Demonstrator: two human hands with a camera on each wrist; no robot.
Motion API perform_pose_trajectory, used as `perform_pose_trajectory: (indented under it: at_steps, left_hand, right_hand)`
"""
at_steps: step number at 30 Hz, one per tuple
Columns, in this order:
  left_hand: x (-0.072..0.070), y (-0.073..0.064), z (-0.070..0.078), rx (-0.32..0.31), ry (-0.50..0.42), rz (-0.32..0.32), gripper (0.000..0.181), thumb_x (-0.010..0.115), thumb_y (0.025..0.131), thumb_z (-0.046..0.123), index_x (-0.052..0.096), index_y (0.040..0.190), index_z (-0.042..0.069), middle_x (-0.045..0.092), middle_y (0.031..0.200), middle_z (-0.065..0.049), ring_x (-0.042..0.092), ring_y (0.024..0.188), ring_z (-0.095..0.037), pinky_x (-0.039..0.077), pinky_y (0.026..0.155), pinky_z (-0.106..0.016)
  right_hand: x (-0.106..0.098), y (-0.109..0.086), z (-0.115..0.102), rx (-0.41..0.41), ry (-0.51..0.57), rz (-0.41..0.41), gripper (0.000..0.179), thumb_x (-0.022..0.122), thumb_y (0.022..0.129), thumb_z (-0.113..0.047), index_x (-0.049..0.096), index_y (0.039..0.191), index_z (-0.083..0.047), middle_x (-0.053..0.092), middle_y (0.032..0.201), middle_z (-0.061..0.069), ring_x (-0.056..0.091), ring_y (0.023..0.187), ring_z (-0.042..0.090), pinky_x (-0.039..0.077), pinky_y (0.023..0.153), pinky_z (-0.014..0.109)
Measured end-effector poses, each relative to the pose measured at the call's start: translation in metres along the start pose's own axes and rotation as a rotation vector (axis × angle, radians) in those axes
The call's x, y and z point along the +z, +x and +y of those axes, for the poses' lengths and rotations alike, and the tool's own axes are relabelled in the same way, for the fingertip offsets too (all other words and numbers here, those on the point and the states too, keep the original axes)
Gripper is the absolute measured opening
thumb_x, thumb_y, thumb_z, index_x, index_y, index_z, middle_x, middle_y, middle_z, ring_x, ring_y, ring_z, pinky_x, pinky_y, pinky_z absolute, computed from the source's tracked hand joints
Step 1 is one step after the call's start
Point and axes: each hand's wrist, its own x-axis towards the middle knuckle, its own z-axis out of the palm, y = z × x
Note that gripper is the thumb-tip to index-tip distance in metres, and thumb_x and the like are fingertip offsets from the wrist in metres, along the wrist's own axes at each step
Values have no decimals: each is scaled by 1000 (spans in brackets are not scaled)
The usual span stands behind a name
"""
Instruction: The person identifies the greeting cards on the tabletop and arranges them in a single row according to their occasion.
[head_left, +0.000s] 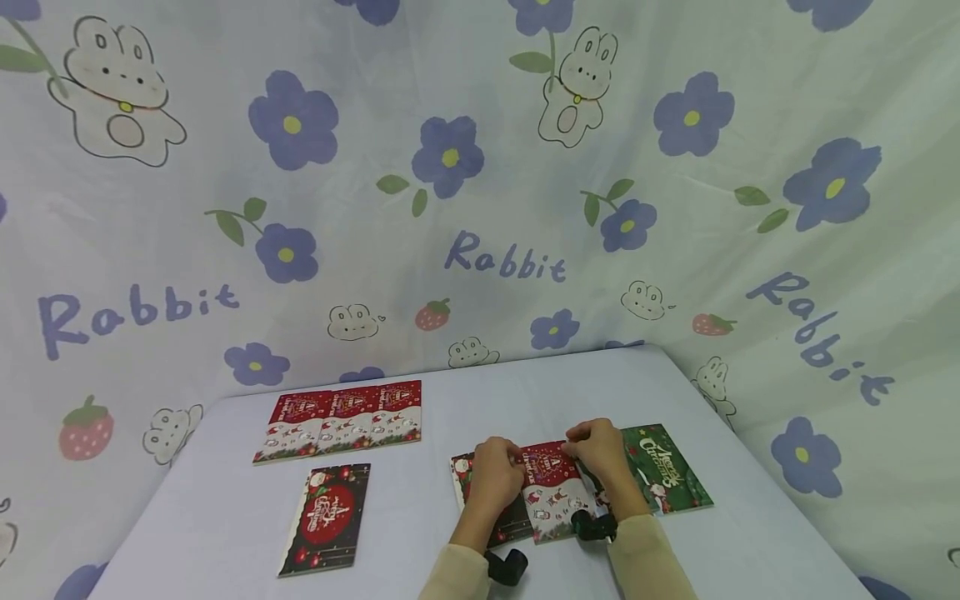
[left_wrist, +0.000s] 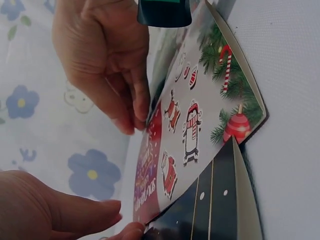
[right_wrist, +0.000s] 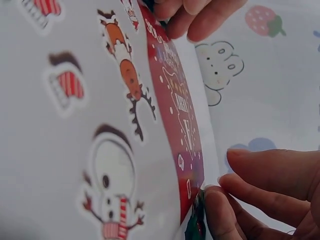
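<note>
A red-and-white Christmas card [head_left: 553,500] lies between my two hands on the white table. My left hand [head_left: 495,477] is over a dark card [head_left: 513,525] with a red patch; its fingertips touch near the upper left corner of the red-and-white card. In the left wrist view the left thumb [left_wrist: 95,215] stands off the card surface. At the upper right corner, my right hand [head_left: 603,454] touches the card's edge with its fingertips [right_wrist: 220,205], thumb raised clear. A green "Merry Christmas" card [head_left: 671,467] lies beside the right hand, partly hidden by it.
Three overlapping red-and-white cards [head_left: 345,421] lie in a row at the back left. Nearer the front is another dark card [head_left: 326,518] with a red circle. A rabbit-and-flower patterned curtain [head_left: 480,208] hangs behind the table [head_left: 420,500]. Black cameras sit on both wrists.
</note>
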Motion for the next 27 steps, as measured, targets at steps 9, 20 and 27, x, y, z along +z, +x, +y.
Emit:
perform_pose_trajectory:
  at_steps: [9, 20, 27]
  left_hand:
    - [0, -1, 1, -33, -30, -1, 11, 78, 84, -4, 79, 96, -4, 74, 100, -18, 66, 109, -43, 51, 97, -61]
    - [1, -1, -2, -28, -51, 11, 11, 76, 86, -6, 78, 97, -6, 73, 100, -19, 68, 106, -41, 54, 93, -58]
    - [1, 0, -1, -31, -54, 11, 13, 76, 85, -6, 78, 98, -6, 73, 100, -19, 68, 106, -41, 54, 94, -58]
  right_hand:
    - [3, 0, 0, -6, -33, -14, 15, 80, 89, -2, 76, 101, 5, 73, 96, 14, 68, 90, 30, 58, 78, 47]
    - [2, 0, -2, 15, -45, 9, 18, 81, 88, -1, 75, 103, 7, 73, 98, 17, 69, 92, 33, 58, 82, 50]
    - [3, 0, -1, 8, -60, 6, 17, 81, 87, -1, 76, 101, 6, 74, 96, 15, 70, 92, 32, 58, 81, 50]
